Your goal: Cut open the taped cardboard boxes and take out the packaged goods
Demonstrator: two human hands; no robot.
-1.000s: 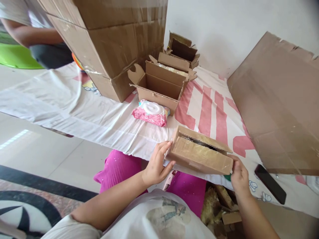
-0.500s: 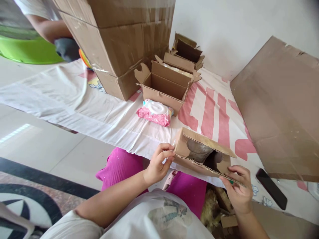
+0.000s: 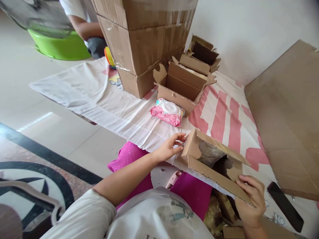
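In front of me on the cloth-covered table lies an open cardboard box (image 3: pixel 215 168), its long opening turned up toward me. Grey, crumpled-looking material (image 3: pixel 209 153) fills part of its inside; what it is I cannot make out. My left hand (image 3: pixel 169 147) is at the box's left end, fingers apart and slightly bent, the fingertips close to or touching the outside wall. At the right end my right hand (image 3: pixel 251 196) grips the box's end and flap between thumb and fingers.
Beyond the box sit a pink wipes pack (image 3: pixel 168 113) and an open carton (image 3: pixel 177 91), with more cartons (image 3: pixel 200 54) behind. Tall taped boxes (image 3: pixel 147 49) stand at the back left, a person's arm (image 3: pixel 87 30) beyond. A phone (image 3: pixel 285 205) lies right, near a large cardboard sheet (image 3: pixel 286 122).
My left fingers have loosened from the box's left edge and spread. The near flap now slants down farther toward me on the right. The whole view has shifted, moving things rightward.
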